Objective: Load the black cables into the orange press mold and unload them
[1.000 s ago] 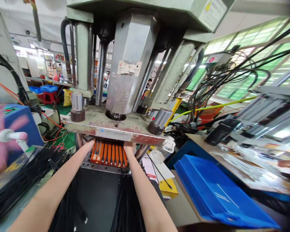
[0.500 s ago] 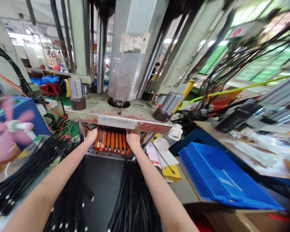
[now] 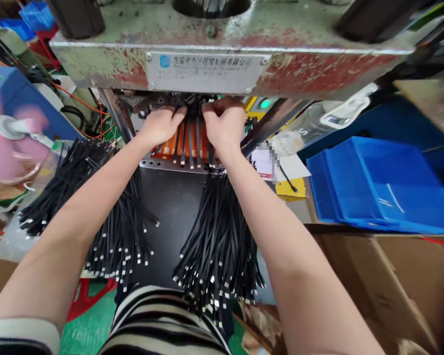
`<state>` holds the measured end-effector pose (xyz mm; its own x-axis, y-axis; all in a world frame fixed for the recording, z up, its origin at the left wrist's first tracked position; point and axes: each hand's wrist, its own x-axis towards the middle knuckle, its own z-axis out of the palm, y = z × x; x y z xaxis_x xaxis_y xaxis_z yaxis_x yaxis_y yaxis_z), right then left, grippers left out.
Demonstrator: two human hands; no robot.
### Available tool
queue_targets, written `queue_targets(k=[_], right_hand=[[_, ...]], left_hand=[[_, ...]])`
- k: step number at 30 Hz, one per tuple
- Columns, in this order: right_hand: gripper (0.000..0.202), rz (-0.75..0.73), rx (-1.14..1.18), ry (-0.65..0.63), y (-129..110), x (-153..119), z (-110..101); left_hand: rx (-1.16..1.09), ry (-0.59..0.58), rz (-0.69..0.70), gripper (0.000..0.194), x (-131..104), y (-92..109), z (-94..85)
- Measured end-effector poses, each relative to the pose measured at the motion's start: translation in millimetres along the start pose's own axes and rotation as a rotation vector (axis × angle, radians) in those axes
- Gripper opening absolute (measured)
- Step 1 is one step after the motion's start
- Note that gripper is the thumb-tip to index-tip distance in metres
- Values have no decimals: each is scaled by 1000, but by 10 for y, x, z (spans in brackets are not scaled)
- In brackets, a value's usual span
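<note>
Beneath the press's upper plate [image 3: 114, 66], several black flat cables [image 3: 191, 148] lie side by side across an orange tray [image 3: 203, 143], their metal ends toward me. My left hand [image 3: 165, 123] is over the tray's left part, fingers closed at dark cable parts near the back. On the right, my right hand [image 3: 227, 123] has thumb and fingers pinched at the cables' far ends. The far fingertips are partly hidden under the plate. A large bundle of black cables [image 3: 222, 236] hangs below the tray, and another bundle [image 3: 114, 241] lies left.
Blue plastic bins [image 3: 385, 182] stand at the right above cardboard boxes [image 3: 377, 291]. A pink fan [image 3: 11, 125] is at the far left. A steel post [image 3: 118, 116] rises left of the tray. A green lit button [image 3: 265, 103] shows behind on the right.
The view has moved closer and tilted down. Both hands have moved inward from the tray's sides onto the cables at its back.
</note>
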<state>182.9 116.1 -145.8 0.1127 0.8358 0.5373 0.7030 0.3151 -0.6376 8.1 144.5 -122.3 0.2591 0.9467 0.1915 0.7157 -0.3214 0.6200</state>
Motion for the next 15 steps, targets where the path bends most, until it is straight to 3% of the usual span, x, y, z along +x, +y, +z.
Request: queue_targets(k=[3,6,9,12,15], right_hand=[[38,-69,186,-21,-226,-259,-207],[34,-78,239,7,-375,-525,-491],[29,-45,138,27,-437,-718,-735],[21,-21,64,-43,-421,-819,-884],[23,95,48,73,-175,-929,-1067]], left_hand=[[-404,-273,46,48,-288,384,-23],[-782,-443,12,34,-546,636,23],[-982,-622,-68,22,-771,741,51],[-1070,-789,-167,19,-938,782,12],[-1117,-900,-277,22,-1097,769,-89]])
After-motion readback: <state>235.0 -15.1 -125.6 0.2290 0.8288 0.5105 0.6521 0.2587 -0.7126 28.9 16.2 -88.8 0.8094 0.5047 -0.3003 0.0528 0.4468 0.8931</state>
